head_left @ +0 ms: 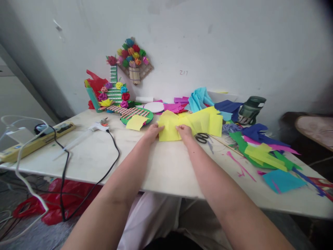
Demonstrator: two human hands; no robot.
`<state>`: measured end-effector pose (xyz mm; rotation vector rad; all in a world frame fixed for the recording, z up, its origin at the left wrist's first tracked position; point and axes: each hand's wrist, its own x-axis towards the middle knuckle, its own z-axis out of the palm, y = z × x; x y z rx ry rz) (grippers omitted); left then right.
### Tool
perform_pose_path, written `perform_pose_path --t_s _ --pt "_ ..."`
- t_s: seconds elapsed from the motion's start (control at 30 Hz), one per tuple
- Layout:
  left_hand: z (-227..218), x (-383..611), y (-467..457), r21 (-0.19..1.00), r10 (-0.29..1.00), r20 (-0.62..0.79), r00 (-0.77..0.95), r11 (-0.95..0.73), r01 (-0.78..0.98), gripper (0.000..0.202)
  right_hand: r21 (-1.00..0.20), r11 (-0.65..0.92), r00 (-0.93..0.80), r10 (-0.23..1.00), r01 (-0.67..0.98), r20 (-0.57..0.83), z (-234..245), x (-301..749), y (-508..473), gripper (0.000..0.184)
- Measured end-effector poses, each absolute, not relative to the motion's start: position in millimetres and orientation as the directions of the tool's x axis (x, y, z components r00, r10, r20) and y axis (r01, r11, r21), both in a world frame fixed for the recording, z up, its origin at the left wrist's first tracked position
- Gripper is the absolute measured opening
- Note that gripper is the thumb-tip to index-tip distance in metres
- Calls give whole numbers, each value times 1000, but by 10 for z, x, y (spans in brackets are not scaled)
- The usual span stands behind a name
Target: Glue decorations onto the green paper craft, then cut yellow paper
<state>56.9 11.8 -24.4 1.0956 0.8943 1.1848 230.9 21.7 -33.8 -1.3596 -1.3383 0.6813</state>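
A folded sheet of yellow crepe paper (192, 122) lies on the white table (156, 166), a little past its middle. My left hand (153, 132) pinches its near left edge with the fingers closed. My right hand (185, 132) presses on the near edge of the same sheet, fingers curled onto it. Black-handled scissors (202, 138) lie right beside my right hand.
A glue gun (97, 127) with a black cord lies at the left, near a yellow power strip (36, 139). Paper-flower crafts (117, 93) stand at the back. Loose coloured paper (262, 152) covers the right side, with a dark green bottle (251, 109) behind it.
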Motion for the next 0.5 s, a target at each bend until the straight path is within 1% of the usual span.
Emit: perform_pose_path --t_s 0.13,0.3,0.5 --pt "-264 568 136 963 986 25 165 21 -269 46 -921 214 228 927 326 297 -354 2309 224 23" --pt "-252 564 125 955 984 27 174 26 -294 42 -917 244 226 919 316 323 -413 2320 276 25" --pt "-186 569 65 942 984 -13 176 71 -328 39 -913 229 223 923 339 315 -410 2314 277 28"
